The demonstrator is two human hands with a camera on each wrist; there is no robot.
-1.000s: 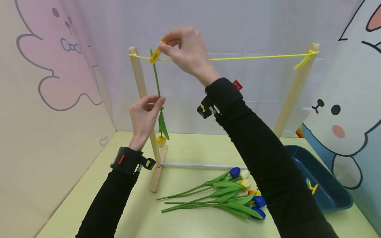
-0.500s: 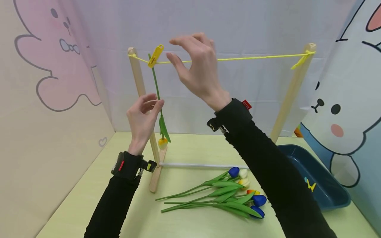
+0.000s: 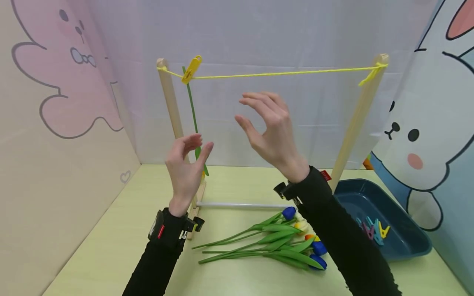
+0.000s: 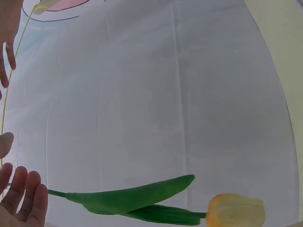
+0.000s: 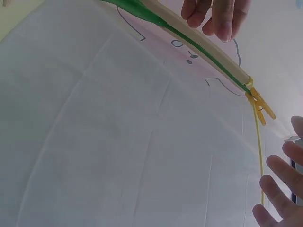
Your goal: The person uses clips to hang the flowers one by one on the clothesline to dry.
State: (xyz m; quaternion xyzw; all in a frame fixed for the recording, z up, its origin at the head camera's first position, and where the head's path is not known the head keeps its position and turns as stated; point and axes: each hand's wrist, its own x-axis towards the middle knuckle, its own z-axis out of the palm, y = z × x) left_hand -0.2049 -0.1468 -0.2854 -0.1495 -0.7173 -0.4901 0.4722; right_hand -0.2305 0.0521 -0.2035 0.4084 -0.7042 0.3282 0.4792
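Observation:
A yellow clothespin (image 3: 191,70) clips the green stem of an artificial tulip (image 3: 193,109) to a yellow string (image 3: 281,74) near its left end. The flower hangs head down; its pale yellow bloom (image 4: 236,211) shows in the left wrist view and is mostly hidden behind my hand in the head view. My left hand (image 3: 185,168) is beside the lower stem, fingers loosely bent, holding nothing. Lower than the string and right of the tulip, my right hand (image 3: 272,131) hovers with its fingers and thumb apart and nothing between them.
Several tulips (image 3: 266,242) with blue, white, yellow and orange blooms lie on the table (image 3: 111,255). A dark blue basin (image 3: 411,246) at the right holds several colored clothespins (image 3: 375,231). Wooden posts (image 3: 357,123) carry the string; a white bar (image 3: 240,204) runs low between them.
My right hand has let go of the yellow clothespin and moved down and right. The left hand has released the stem and dropped slightly. The tulip stays hanging.

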